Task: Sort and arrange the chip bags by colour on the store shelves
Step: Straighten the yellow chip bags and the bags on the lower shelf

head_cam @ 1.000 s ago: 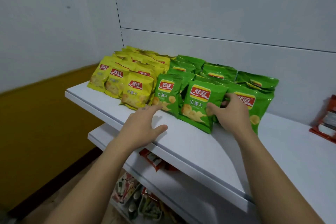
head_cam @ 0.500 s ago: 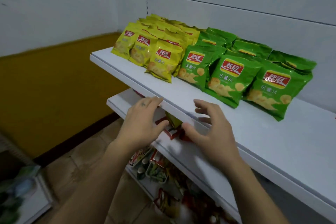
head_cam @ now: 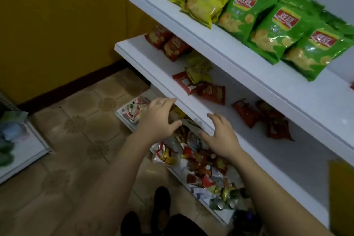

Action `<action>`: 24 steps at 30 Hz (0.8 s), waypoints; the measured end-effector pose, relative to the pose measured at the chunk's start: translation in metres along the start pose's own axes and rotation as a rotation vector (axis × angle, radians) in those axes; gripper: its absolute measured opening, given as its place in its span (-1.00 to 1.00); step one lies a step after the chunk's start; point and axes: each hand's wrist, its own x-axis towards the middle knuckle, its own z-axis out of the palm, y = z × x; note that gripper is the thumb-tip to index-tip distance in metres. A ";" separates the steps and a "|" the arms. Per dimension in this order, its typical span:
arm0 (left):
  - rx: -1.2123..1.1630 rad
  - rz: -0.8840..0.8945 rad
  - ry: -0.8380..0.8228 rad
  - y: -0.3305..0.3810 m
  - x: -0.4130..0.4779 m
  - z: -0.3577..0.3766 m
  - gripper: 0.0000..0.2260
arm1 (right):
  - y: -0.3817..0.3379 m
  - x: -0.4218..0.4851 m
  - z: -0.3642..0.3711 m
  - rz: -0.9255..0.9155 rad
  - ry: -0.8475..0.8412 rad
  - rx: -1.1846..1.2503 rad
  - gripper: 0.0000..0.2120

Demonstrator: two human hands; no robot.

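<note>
Both grips had dropped from the top shelf to the middle shelf's (head_cam: 143,59) front edge, left grip (head_cam: 159,119) and right grip (head_cam: 220,134) spread open, holding nothing. Beneath them the bottom shelf (head_cam: 124,120) held mixed packets (head_cam: 201,165). Red bags (head_cam: 247,114) and one yellow bag (head_cam: 197,71) lay scattered on the middle shelf. Farthest, the top shelf (head_cam: 298,92) carried yellow bags (head_cam: 205,0) left, green bags (head_cam: 277,25) right, touching.
</note>
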 end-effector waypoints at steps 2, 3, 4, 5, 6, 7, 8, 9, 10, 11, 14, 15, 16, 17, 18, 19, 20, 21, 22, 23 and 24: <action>-0.024 -0.004 -0.068 0.002 0.001 0.014 -0.36 | 0.011 -0.001 0.009 0.047 -0.067 -0.035 -0.34; -0.040 -0.011 -0.096 0.003 0.002 0.020 -0.36 | 0.017 0.000 0.013 0.073 -0.096 -0.041 -0.34; -0.052 -0.016 -0.119 0.003 0.004 0.025 -0.35 | 0.023 0.003 0.015 0.102 -0.114 -0.045 -0.33; -0.061 -0.021 -0.139 0.002 0.006 0.030 -0.35 | 0.030 0.007 0.017 0.130 -0.124 -0.042 -0.33; -0.066 -0.021 -0.155 0.002 0.008 0.033 -0.35 | 0.036 0.012 0.017 0.156 -0.132 -0.034 -0.33; -0.072 -0.016 -0.164 0.001 0.012 0.037 -0.35 | 0.043 0.017 0.018 0.181 -0.140 -0.026 -0.34; -0.077 -0.009 -0.167 0.001 0.016 0.040 -0.35 | 0.050 0.024 0.019 0.209 -0.149 -0.020 -0.34; -0.082 -0.003 -0.169 0.002 0.020 0.043 -0.35 | 0.056 0.031 0.019 0.236 -0.156 -0.018 -0.34; -0.085 -0.001 -0.173 0.003 0.024 0.046 -0.35 | 0.063 0.037 0.020 0.266 -0.168 -0.018 -0.33; -0.084 -0.002 -0.177 0.005 0.027 0.049 -0.35 | 0.070 0.044 0.022 0.290 -0.183 -0.015 -0.33; -0.081 -0.011 -0.176 0.006 0.036 0.061 -0.37 | 0.084 0.069 0.030 0.322 -0.221 -0.003 -0.30; -0.088 -0.019 -0.168 0.006 0.040 0.064 -0.37 | 0.086 0.077 0.033 0.325 -0.227 0.011 -0.30; -0.090 -0.029 -0.156 0.005 0.043 0.067 -0.38 | 0.086 0.085 0.035 0.323 -0.228 0.032 -0.29; -0.085 -0.042 -0.151 0.005 0.047 0.069 -0.38 | 0.085 0.092 0.037 0.313 -0.224 0.056 -0.29; -0.081 -0.059 -0.157 0.006 0.050 0.070 -0.38 | 0.083 0.097 0.038 0.297 -0.214 0.079 -0.28; -0.078 -0.078 -0.166 0.007 0.054 0.070 -0.38 | 0.081 0.101 0.038 0.272 -0.198 0.101 -0.29; -0.074 -0.094 -0.173 0.009 0.058 0.070 -0.38 | 0.080 0.104 0.038 0.244 -0.183 0.122 -0.29; -0.067 -0.103 -0.169 0.011 0.062 0.070 -0.38 | 0.079 0.105 0.037 0.214 -0.168 0.139 -0.30; -0.061 -0.110 -0.155 0.012 0.065 0.069 -0.37 | 0.077 0.107 0.036 0.187 -0.152 0.149 -0.32; -0.060 -0.116 -0.135 0.012 0.069 0.068 -0.37 | 0.077 0.109 0.035 0.162 -0.135 0.157 -0.33; -0.065 -0.127 -0.116 0.012 0.073 0.067 -0.37 | 0.076 0.113 0.034 0.144 -0.123 0.162 -0.34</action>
